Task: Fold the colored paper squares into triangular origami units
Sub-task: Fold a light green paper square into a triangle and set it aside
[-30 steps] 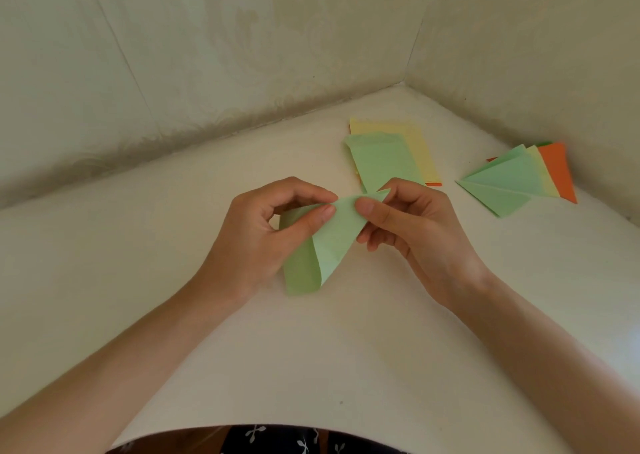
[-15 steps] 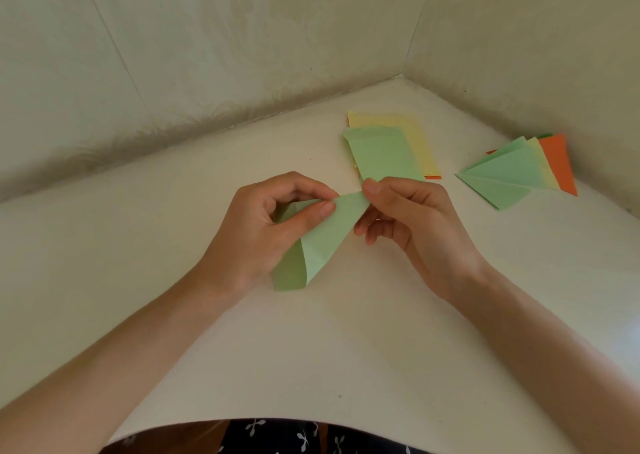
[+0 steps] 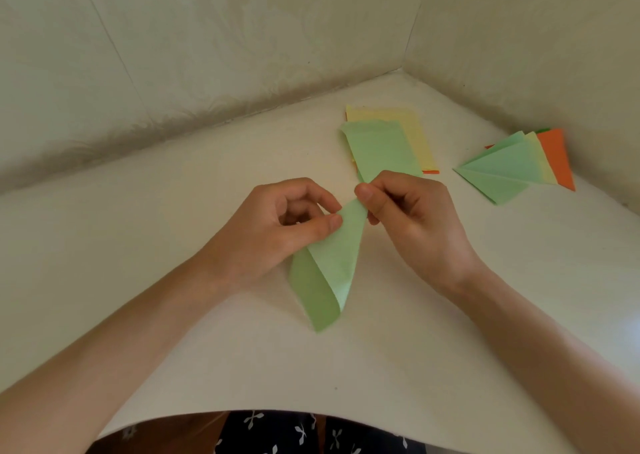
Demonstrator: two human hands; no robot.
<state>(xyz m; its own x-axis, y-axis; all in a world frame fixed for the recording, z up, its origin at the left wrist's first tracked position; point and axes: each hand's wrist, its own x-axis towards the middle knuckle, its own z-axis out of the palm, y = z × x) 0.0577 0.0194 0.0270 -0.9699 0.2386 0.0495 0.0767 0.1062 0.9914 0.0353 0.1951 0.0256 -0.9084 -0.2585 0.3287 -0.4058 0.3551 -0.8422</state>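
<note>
A light green paper strip [image 3: 332, 266] is bent over on itself into a loose loop above the white table [image 3: 173, 245]. My left hand [image 3: 273, 232] pinches its upper end between thumb and forefinger. My right hand [image 3: 412, 218] pinches the same top corner from the right with thumb and curled fingers. The bent lower end hangs near the tabletop. Behind my hands lies a stack of flat paper pieces [image 3: 384, 145], green on yellow with an orange edge showing.
A fan of folded triangular units [image 3: 512, 166], green, yellow and orange, lies at the right by the wall. Pale walls meet in a corner behind the table. The table's near edge curves just above my dark patterned clothing [image 3: 311, 433].
The paper has swung from slanting left to hanging more upright, its bent end lower and nearer me. Both hands stayed pinched at its top end, now closer together.
</note>
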